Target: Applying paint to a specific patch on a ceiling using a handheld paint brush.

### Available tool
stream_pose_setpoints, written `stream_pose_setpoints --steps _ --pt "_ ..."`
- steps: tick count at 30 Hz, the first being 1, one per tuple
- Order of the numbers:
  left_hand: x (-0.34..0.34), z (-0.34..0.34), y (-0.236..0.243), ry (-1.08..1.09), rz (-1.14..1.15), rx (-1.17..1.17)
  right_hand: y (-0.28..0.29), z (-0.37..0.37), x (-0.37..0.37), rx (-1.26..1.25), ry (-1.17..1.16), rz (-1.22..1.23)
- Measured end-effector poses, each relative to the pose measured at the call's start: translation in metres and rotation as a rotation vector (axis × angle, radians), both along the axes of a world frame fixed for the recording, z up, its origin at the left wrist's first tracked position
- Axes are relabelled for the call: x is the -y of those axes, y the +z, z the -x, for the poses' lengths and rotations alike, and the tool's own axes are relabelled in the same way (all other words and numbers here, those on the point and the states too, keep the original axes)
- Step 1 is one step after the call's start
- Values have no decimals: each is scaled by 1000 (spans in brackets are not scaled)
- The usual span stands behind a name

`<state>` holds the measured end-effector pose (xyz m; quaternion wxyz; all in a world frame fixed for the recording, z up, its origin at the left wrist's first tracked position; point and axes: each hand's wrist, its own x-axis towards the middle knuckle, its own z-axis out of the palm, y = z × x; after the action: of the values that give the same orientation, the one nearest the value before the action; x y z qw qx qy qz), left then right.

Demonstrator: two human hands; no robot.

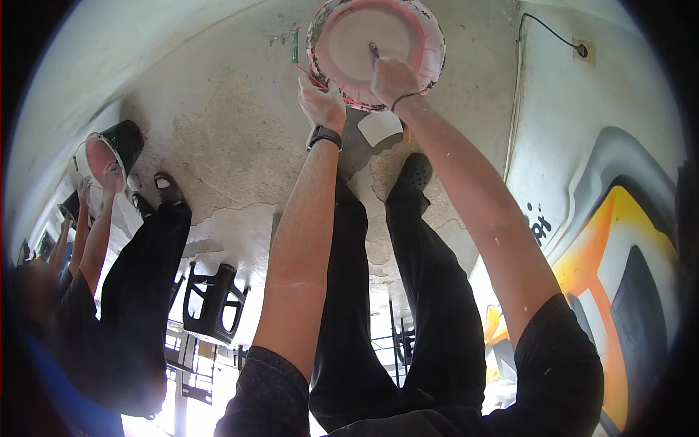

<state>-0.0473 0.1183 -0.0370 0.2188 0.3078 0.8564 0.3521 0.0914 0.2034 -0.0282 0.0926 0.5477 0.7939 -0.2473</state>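
Observation:
A round bucket (pixel 434 44) with pink-smeared rim stands at the top of the head view, holding pale, whitish-pink liquid. My left hand (pixel 320 104) is closed on the near left of its rim, beside a red-stained wire handle with a green grip (pixel 294 45). Over the bucket, my right hand (pixel 395 80) is closed around a slim, dark-handled tool (pixel 374 52); its lower end is hidden, so its kind is unclear. Both hands look dusted with white. On the floor just below the bucket lies a white flat piece (pixel 379 127), with an orange-brown thing (pixel 406 133) at its edge.
To the left, another person's hand (pixel 113 177) reaches into a dark bucket (pixel 125 143), pink inside. Behind stands a black plastic stool (pixel 211 306). A painted wall (pixel 619 240) runs along the right, with a cable (pixel 550 29) at its socket. My shoe (pixel 413 173) is near the bucket.

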Motion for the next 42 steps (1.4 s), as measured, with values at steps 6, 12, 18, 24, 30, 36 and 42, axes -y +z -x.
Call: stream_pose_setpoints --steps 6,12,18,24,30,36,42 --pt "11 -3 0 73 -55 21 16 43 -7 -83 30 81" --pt "6 -19 -2 88 -70 3 -2 29 -40 -87 -123 -23" --pt "-2 -25 -3 277 -79 168 -3 -5 -31 -26 -69 -125" --pt "-12 -39 -2 314 202 41 1 6 -8 3 47 -6" --pt "-15 -36 -1 291 305 -11 6 22 -20 -147 62 9" --pt "-15 -44 -4 326 314 38 -3 -3 -56 -40 -27 -96" --pt "-9 -39 -15 367 232 -78 -4 -22 -30 22 -38 -65"
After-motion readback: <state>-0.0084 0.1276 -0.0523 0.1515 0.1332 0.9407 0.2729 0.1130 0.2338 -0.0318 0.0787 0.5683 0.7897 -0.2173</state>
